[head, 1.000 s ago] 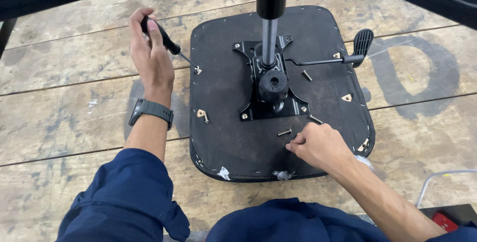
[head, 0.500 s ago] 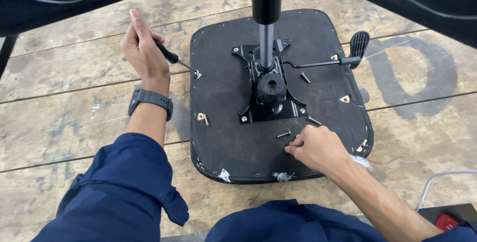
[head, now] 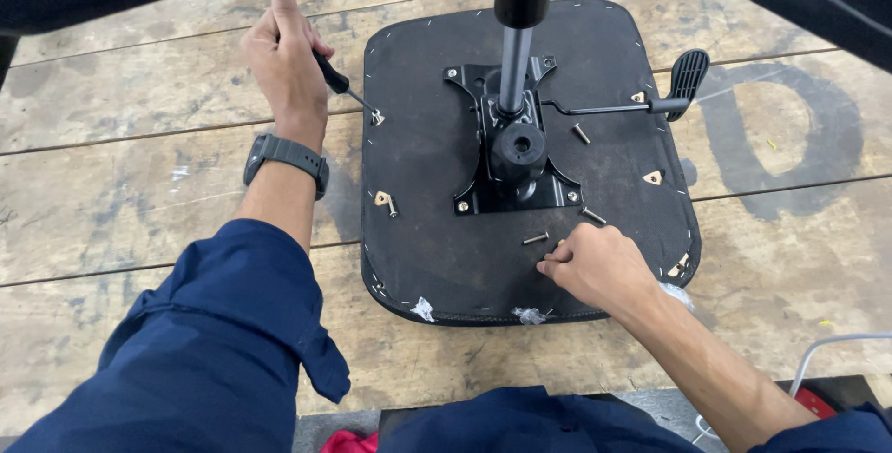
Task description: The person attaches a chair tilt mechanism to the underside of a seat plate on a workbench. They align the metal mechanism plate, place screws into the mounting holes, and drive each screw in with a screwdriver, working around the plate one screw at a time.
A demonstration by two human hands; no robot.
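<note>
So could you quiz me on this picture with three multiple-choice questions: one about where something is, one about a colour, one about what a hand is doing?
1. Where is the screwdriver tip?
A. at the seat's left edge
B. on the centre bracket
C. on the lever

2. What colour are the sleeves?
A. red
B. dark blue
C. grey

3. What is the right hand doing?
A. lying flat and open
B. gripping the lever
C. curled, fingers pinched by a loose bolt

Answers:
1 A: the left hand holds the tool with its tip at a small fitting on the left rim of the seat.
2 B: both arms show dark blue cloth.
3 C: the hand is closed on the seat near its front edge, beside a bolt; the lever lies untouched.
</note>
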